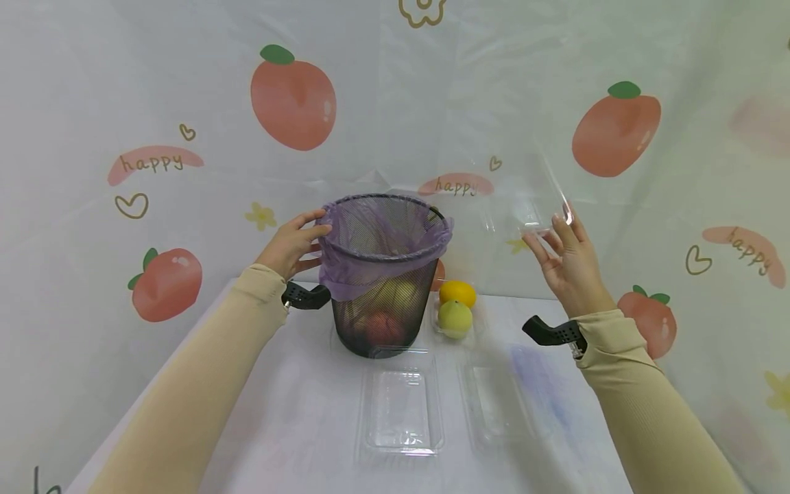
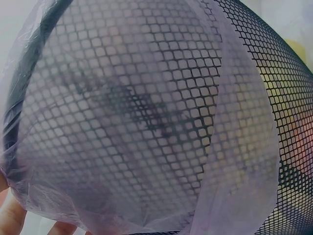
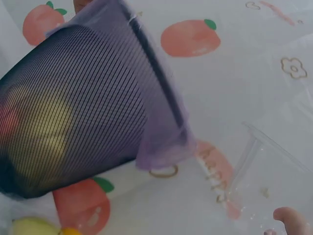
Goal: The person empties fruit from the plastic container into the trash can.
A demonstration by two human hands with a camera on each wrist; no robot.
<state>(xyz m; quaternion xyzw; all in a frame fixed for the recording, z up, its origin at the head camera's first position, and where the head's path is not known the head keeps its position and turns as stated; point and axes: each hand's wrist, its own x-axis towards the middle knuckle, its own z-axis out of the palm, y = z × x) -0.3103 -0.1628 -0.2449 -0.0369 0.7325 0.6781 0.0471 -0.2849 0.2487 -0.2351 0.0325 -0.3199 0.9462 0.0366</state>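
Observation:
A black mesh wastebasket (image 1: 385, 288) stands at the middle of the table, lined with a purple plastic bag (image 1: 352, 274) folded over its rim. Red and yellow fruit (image 1: 395, 295) shows through its mesh. At the basket's left rim, my left hand (image 1: 293, 243) grips bag and edge; some of its fingers (image 2: 12, 215) appear low in the left wrist view. Up at the right, my right hand (image 1: 570, 257) pinches the lower edge of a clear plastic container (image 1: 533, 206), held above the table. Its outline is faint against the backdrop.
Two clear plastic trays (image 1: 404, 412) (image 1: 496, 401) lie on the white table (image 1: 296, 425) in front of the basket. Right of the basket, an orange fruit (image 1: 458, 293) and a yellow-green fruit (image 1: 455, 319) sit in another clear tray. A fruit-printed sheet (image 1: 382, 103) hangs behind.

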